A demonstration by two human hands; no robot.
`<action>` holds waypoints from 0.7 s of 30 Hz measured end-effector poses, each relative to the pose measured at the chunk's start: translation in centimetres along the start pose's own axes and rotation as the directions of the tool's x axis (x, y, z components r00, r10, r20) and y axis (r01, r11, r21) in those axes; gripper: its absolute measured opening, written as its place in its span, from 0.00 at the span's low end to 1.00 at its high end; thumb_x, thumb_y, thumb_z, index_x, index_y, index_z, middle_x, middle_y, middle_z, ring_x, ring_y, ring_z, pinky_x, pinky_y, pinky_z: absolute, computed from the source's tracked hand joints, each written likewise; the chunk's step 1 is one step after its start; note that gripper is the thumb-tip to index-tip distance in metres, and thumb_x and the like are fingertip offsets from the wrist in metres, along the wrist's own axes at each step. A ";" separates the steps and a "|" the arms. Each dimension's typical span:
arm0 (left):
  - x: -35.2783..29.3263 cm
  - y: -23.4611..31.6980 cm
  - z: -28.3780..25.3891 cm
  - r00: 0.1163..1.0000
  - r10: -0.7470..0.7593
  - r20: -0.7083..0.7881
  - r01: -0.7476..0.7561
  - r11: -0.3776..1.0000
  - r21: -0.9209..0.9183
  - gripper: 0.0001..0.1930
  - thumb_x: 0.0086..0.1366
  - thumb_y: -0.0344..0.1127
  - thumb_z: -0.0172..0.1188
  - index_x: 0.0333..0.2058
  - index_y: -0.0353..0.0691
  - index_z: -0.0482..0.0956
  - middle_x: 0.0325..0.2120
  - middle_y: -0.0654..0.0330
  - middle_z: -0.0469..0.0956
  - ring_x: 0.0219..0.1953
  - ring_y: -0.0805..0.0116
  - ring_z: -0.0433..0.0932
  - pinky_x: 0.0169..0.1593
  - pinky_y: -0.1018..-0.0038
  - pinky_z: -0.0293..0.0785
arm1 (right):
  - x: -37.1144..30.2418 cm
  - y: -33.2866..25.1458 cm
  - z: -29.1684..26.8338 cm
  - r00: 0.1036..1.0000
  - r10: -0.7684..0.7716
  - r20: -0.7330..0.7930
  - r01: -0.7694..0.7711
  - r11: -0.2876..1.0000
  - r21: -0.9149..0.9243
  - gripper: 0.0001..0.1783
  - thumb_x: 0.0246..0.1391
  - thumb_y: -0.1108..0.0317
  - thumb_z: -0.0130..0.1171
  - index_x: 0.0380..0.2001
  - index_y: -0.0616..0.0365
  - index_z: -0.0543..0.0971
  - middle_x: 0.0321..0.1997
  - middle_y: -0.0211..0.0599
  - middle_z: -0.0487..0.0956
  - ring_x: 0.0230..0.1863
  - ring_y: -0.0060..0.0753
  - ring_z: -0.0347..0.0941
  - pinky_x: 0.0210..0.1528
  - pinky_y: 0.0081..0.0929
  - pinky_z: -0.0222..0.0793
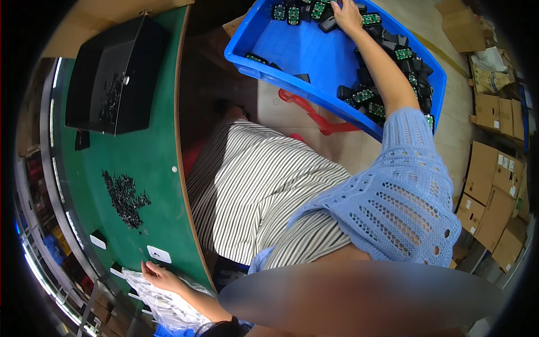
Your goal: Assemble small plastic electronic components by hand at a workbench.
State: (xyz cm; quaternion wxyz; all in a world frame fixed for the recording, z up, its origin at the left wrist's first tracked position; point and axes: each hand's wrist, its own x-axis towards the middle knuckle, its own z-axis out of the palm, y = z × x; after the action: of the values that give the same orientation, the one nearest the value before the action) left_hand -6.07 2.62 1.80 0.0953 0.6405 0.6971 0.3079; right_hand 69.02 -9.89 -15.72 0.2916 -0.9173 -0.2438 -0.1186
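Observation:
My right hand (349,17) reaches into the far part of a blue plastic bin (297,56), among black plastic housings (327,24) with green circuit boards. Its fingers are curled down at the picture's upper edge, and what they hold is hidden. My left hand (161,277) is over a clear plastic bag (168,303) of white parts at the near end of the green table (157,180). Its fingers are loosely apart with nothing visible in them. Just beyond them lies a white rounded panel (159,254) with a small black piece on it.
Small black parts (126,199) are heaped on the table. Behind them a black open box (118,78) holds more. Another white panel (97,242) lies near the table's left side. A red stool (320,115) is under the bin. Cardboard boxes (488,185) are stacked at right.

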 end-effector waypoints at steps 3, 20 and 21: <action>-0.5 -0.2 1.4 0.997 0.063 -0.051 -0.061 0.997 0.045 0.15 0.66 0.38 0.49 0.45 0.32 0.72 0.32 0.55 0.73 0.30 0.69 0.70 0.32 0.76 0.68 | 5.2 3.2 3.0 0.997 -0.025 0.080 0.023 0.999 0.032 0.25 0.52 0.50 0.47 0.47 0.58 0.70 0.49 0.52 0.71 0.53 0.51 0.65 0.52 0.40 0.62; -0.4 -0.9 0.4 0.971 0.231 -0.057 -0.192 0.903 0.385 0.16 0.66 0.40 0.48 0.38 0.31 0.75 0.36 0.49 0.71 0.38 0.58 0.70 0.42 0.68 0.68 | -7.1 -1.8 -0.8 0.709 -0.388 0.589 0.320 0.921 0.221 0.21 0.51 0.44 0.52 0.42 0.44 0.76 0.48 0.33 0.74 0.49 0.41 0.70 0.50 0.36 0.65; -0.4 -0.8 0.5 0.971 0.234 -0.057 -0.194 0.901 0.387 0.16 0.66 0.40 0.48 0.38 0.31 0.75 0.36 0.49 0.71 0.38 0.58 0.70 0.42 0.68 0.68 | -6.0 -1.5 -1.5 0.710 -0.387 0.589 0.317 0.922 0.223 0.21 0.51 0.44 0.52 0.42 0.44 0.76 0.48 0.33 0.74 0.49 0.41 0.70 0.50 0.36 0.65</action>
State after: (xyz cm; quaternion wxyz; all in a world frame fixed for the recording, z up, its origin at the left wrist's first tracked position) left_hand -6.39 2.43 0.85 -0.1003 0.7029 0.6727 0.2082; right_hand 62.99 -11.96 -15.95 0.2146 -0.8239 -0.5025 0.1502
